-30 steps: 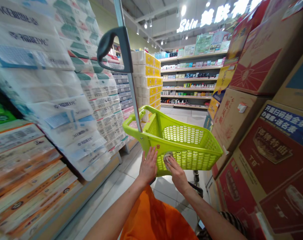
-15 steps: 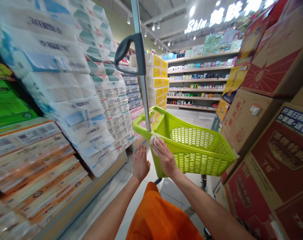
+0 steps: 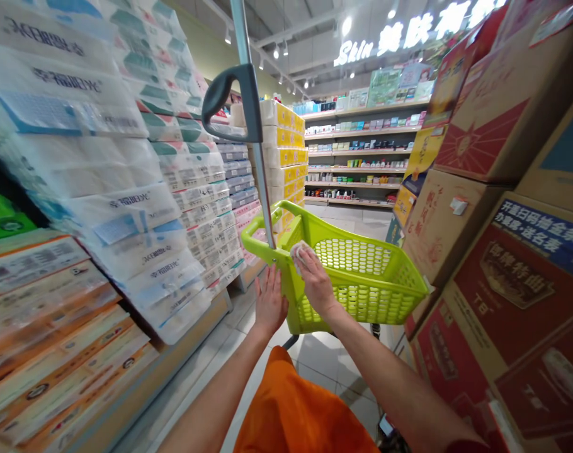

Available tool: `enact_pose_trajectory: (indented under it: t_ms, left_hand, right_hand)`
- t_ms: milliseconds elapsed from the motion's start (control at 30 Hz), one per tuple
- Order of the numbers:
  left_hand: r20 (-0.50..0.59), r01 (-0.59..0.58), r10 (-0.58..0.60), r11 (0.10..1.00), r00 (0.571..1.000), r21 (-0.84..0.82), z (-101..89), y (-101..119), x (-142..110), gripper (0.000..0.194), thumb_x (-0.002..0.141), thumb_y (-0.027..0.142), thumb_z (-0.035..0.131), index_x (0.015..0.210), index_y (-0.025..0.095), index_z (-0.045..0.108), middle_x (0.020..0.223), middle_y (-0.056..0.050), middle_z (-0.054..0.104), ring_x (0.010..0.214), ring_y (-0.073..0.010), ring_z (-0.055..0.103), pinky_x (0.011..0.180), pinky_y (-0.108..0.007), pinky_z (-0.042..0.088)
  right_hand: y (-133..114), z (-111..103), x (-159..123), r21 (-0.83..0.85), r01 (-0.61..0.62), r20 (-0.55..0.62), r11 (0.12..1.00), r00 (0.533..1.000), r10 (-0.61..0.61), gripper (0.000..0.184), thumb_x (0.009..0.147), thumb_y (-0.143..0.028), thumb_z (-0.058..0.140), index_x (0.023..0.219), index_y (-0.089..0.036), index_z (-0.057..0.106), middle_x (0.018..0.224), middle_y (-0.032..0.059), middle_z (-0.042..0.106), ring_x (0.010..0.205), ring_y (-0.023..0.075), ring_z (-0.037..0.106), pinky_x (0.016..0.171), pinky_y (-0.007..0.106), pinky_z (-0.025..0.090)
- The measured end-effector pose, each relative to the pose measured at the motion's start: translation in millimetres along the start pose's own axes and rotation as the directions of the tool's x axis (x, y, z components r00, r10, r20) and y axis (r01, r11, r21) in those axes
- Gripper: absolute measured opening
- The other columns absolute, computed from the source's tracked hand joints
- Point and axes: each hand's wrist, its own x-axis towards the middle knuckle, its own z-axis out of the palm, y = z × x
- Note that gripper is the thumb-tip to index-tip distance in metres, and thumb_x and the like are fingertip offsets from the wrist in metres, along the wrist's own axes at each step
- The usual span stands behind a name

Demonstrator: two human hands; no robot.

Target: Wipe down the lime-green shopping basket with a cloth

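Note:
In front of me stands a lime-green plastic shopping basket with perforated sides and a metal pole rising from its near end. A dark grey loop handle is fixed on that pole. My right hand presses a crumpled whitish cloth on the upper rim of the near side, close to the pole's foot. Flat fingers show on my left hand, which lies at the basket's near left corner, just below the pole; it holds nothing. The corner behind the left fingers is partly hidden.
Wrapped paper packs are stacked high on the left, above a low platform edge. Cardboard cartons rise close on the right. Shelves of small goods stand at the back. Pale floor tiles show beneath the basket.
My right hand with the cloth went from the basket's side panel up and left to the corner, then slightly right along the rim. My left hand came off the panel and now rests at the corner.

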Motion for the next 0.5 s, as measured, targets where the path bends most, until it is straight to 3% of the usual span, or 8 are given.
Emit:
enact_pose_trajectory:
  t_ms: [100, 233, 333, 433, 500]
  left_hand:
    - [-0.011, -0.053, 0.052, 0.999, 0.999, -0.01, -3.6, 12.7, 15.9, 0.064, 0.07, 0.014, 0.044, 0.133, 0.008, 0.029, 0.142, -0.015, 0.029, 0.134, -0.0244, 0.018, 0.108, -0.049, 0.015]
    - [0.006, -0.109, 0.109, 0.994, 0.994, -0.009, -4.9, 27.0, 40.8, 0.066, 0.07, 0.014, 0.044, 0.133, 0.007, 0.029, 0.143, -0.014, 0.026, 0.134, -0.0244, 0.017, 0.109, -0.048, 0.011]
    - [0.07, -0.146, 0.148, 0.989, 0.987, -0.022, 0.2, 40.6, 59.4, 0.062, 0.07, 0.014, 0.043, 0.131, 0.008, 0.036, 0.142, -0.012, 0.03, 0.133, -0.0251, 0.02, 0.109, -0.05, 0.01]
    - [0.12, -0.17, 0.171, 0.985, 0.978, -0.02, 7.0, 52.3, 71.0, 0.056, 0.07, 0.014, 0.042, 0.126, 0.008, 0.043, 0.136, -0.013, 0.041, 0.131, -0.0255, 0.026, 0.108, -0.052, 0.009]
    - [0.123, -0.176, 0.176, 0.984, 0.977, -0.014, 10.1, 55.6, 73.6, 0.056, 0.07, 0.014, 0.041, 0.126, 0.008, 0.044, 0.134, -0.013, 0.043, 0.13, -0.025, 0.028, 0.109, -0.052, 0.008]
  right_hand:
    - [35.4, -7.9, -28.2, -0.069, -0.077, 0.023, 0.995, 0.997, 0.079, 0.055, 0.076, 0.003, 0.03, 0.123, -0.017, 0.05, 0.127, 0.0079, 0.051, 0.129, 0.0184, 0.031, 0.104, 0.041, 0.036]
    - [85.8, -37.3, -74.3, -0.18, -0.264, -0.118, 0.948, 0.962, 0.246, 0.054, 0.074, 0.004, 0.03, 0.118, -0.016, 0.055, 0.128, 0.0104, 0.05, 0.126, 0.0192, 0.035, 0.102, 0.043, 0.037]
    - [87.1, -39.0, -66.5, -0.209, -0.312, -0.142, 0.927, 0.948, 0.286, 0.052, 0.074, 0.003, 0.032, 0.115, -0.016, 0.057, 0.124, 0.0104, 0.053, 0.124, 0.0189, 0.039, 0.101, 0.041, 0.038]
    - [72.7, -20.4, -45.1, -0.213, -0.224, -0.012, 0.951, 0.974, 0.227, 0.054, 0.072, 0.004, 0.032, 0.117, -0.014, 0.056, 0.125, 0.0106, 0.053, 0.124, 0.0182, 0.039, 0.103, 0.038, 0.037]
    - [78.5, -18.4, -46.1, -0.231, -0.193, 0.027, 0.954, 0.979, 0.204, 0.054, 0.073, 0.003, 0.033, 0.119, -0.014, 0.054, 0.126, 0.0096, 0.052, 0.125, 0.018, 0.038, 0.104, 0.037, 0.035]
